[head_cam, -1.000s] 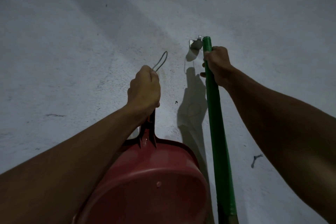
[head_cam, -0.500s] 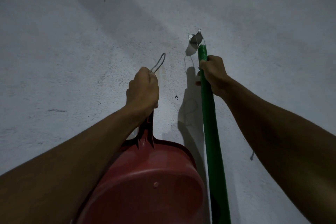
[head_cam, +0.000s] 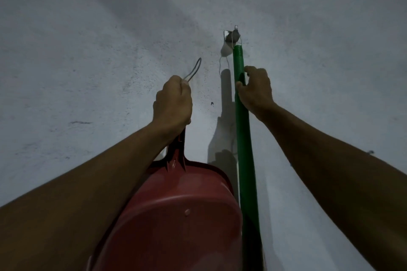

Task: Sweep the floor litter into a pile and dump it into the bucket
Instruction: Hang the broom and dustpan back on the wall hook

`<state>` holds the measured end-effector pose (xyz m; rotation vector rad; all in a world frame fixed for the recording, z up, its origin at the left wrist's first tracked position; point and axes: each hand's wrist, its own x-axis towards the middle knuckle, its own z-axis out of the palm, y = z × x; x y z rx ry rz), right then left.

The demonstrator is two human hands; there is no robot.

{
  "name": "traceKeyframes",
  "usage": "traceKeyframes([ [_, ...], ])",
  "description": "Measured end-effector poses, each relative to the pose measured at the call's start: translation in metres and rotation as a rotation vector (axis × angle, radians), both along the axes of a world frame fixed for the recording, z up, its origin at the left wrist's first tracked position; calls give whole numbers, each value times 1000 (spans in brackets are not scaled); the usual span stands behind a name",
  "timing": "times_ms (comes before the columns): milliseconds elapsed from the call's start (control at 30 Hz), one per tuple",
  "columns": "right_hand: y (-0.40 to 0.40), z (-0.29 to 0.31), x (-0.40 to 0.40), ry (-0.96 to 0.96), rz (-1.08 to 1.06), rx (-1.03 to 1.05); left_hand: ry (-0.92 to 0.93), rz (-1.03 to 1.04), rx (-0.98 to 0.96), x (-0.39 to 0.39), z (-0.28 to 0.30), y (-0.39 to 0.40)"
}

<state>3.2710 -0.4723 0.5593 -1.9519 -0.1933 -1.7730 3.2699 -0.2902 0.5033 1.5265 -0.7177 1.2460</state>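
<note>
I face a pale wall. My left hand [head_cam: 172, 101] is shut on the handle of a red dustpan [head_cam: 176, 211], which hangs pan-down against the wall; a grey wire loop [head_cam: 195, 70] sticks up from my fist. My right hand [head_cam: 255, 88] holds the green broom handle [head_cam: 244, 149], with the fingers loosened around it near its top. The handle stands upright against the wall, its thin string looped over a small metal wall hook [head_cam: 233, 36]. The broom head, the litter and the bucket are out of view.
The wall [head_cam: 88, 50] fills the view, with a few dark specks and scuff marks. Shadows of the broom and my arm fall on it between the two hands.
The broom handle has dropped below the hook so that its string hangs from the hook. My right hand slid down and loosened its fingers. My left hand with the dustpan barely moved.
</note>
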Motion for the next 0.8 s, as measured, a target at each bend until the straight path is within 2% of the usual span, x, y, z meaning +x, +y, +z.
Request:
traceKeyframes([
  [67,9,-24,-9,-50,-5,-9,14,4,21,-3,-11,3],
  [100,15,-36,-14,-33,59,18,20,7,29,-4,-18,5],
  [233,44,-82,-38,172,504,235,37,30,81,-9,-48,13],
  [300,57,-97,-49,232,619,299,39,50,111,-10,-66,17],
  [567,93,-121,-66,531,573,344,106,12,174,-11,-130,34],
  [800,100,-136,-66,621,533,412,207,-174,171,-13,-161,48],
])
